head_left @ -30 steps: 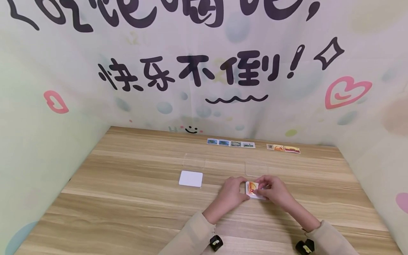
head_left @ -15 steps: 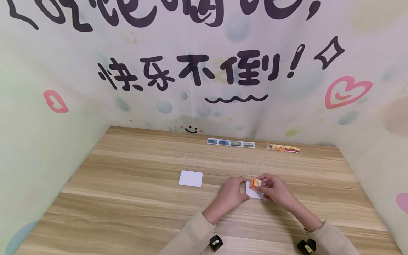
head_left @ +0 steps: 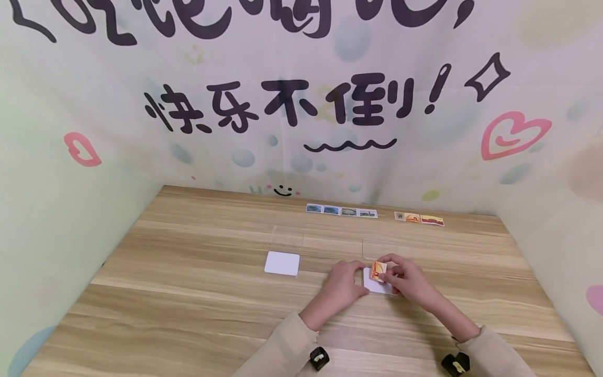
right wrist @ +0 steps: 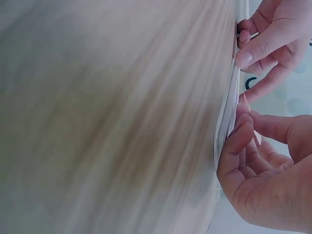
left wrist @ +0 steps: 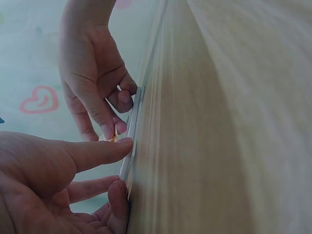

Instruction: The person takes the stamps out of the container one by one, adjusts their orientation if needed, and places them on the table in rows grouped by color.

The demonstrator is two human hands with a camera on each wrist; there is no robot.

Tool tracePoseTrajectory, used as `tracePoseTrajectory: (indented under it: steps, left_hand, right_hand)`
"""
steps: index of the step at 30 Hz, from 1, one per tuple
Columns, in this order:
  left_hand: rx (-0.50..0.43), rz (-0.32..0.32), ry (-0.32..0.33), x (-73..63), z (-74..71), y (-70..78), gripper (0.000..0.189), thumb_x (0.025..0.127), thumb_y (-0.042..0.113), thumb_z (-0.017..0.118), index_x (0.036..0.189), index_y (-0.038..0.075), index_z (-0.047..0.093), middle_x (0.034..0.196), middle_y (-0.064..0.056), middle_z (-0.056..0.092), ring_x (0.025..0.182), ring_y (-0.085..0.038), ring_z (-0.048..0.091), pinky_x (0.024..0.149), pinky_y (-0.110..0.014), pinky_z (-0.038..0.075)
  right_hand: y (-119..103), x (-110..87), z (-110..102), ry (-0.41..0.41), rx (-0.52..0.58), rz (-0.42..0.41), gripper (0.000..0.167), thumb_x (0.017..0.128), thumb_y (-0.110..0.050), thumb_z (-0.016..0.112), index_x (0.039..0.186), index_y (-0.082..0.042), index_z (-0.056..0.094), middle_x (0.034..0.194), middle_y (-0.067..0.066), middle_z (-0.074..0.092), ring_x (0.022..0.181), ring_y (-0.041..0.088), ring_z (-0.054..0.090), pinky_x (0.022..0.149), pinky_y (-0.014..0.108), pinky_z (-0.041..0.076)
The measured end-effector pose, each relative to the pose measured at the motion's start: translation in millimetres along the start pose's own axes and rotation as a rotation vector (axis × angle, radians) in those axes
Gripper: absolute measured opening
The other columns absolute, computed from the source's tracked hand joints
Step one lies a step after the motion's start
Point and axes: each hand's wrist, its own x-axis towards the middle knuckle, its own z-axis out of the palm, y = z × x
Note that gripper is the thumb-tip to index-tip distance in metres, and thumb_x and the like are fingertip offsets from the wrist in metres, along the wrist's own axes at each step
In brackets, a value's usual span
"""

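My right hand [head_left: 411, 281] pinches a small orange-and-yellow postage stamp [head_left: 379, 270] between thumb and fingertips. The stamp is tilted above a white card [head_left: 376, 287] on the table. From the left side, my left hand [head_left: 343, 284] holds that card, its fingers at the far edge and thumb at the near edge. Edge-on in the left wrist view, the card [left wrist: 130, 127] appears to have a clear layer beneath it. Only a sliver of the stamp [right wrist: 257, 138] shows between the fingers in the right wrist view.
A second white card [head_left: 281, 263] lies to the left. Behind the cards are two clear plastic pieces, one at left [head_left: 286, 239] and one at right [head_left: 379, 248]. Blue and green stamps [head_left: 332, 210] and orange-red stamps [head_left: 432, 220] line the back, near the printed cloth [head_left: 282, 157].
The stamp was lying against the card a second ago. My right hand has lifted and tilted it, then shifted it slightly right. My left hand stays in place.
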Motion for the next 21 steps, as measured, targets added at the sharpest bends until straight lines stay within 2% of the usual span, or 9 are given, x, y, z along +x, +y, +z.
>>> tracePoseTrajectory:
  steps: [9,15,21]
  left_hand:
    - [-0.010,-0.015,-0.005,0.7,0.6,-0.2,0.049,0.083,0.007,0.088,0.129,-0.001,0.071,0.121,-0.015,0.073,0.113,-0.030,0.064,0.098,-0.040,0.053]
    - [-0.004,-0.023,-0.011,0.4,0.0,1.0,0.050,0.083,0.007,0.088,0.130,-0.001,0.071,0.123,-0.015,0.073,0.115,-0.030,0.065,0.100,-0.042,0.053]
    - [0.012,-0.004,-0.006,1.5,-0.5,0.7,0.050,0.082,0.007,0.088,0.128,-0.002,0.071,0.122,-0.016,0.074,0.114,-0.031,0.065,0.100,-0.040,0.052]
  right_hand:
    - [-2.1,-1.0,-1.5,-0.003,0.001,0.047,0.032,0.102,0.003,0.064,0.131,0.007,0.052,0.083,0.007,0.064,0.061,0.014,0.050,0.054,0.024,0.042]
    - [-2.1,-0.7,-3.7,0.010,-0.013,0.025,0.031,0.102,0.003,0.064,0.130,0.010,0.053,0.083,0.009,0.066,0.061,0.014,0.051,0.054,0.025,0.043]
    - [-1.5,1.1,-4.5,0.020,-0.006,0.020,0.031,0.102,0.005,0.062,0.132,0.010,0.056,0.086,0.012,0.068,0.066,0.016,0.061,0.056,0.026,0.052]
